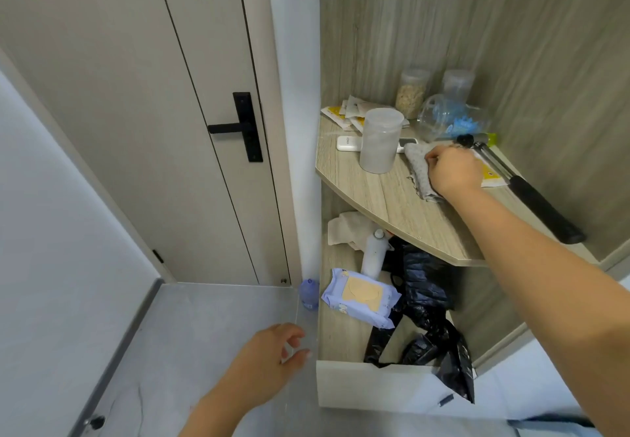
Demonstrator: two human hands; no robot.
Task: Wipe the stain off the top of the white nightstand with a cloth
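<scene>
A grey cloth (418,170) lies crumpled on the upper wood-grain shelf (381,198) of a corner unit. My right hand (451,170) rests on the cloth with its fingers curled over it, arm stretched in from the lower right. My left hand (272,351) hangs low over the grey floor at the bottom centre, fingers loosely spread, holding nothing. No white nightstand top or stain can be made out.
On the upper shelf stand a frosted plastic jar (380,140), a white remote (349,143), paper packets, an oat jar (410,94) and a black-handled tool (535,194). The lower shelf holds a wipes pack (361,297), a white bottle (374,252) and black bags (426,303). A closed door (170,112) stands at left.
</scene>
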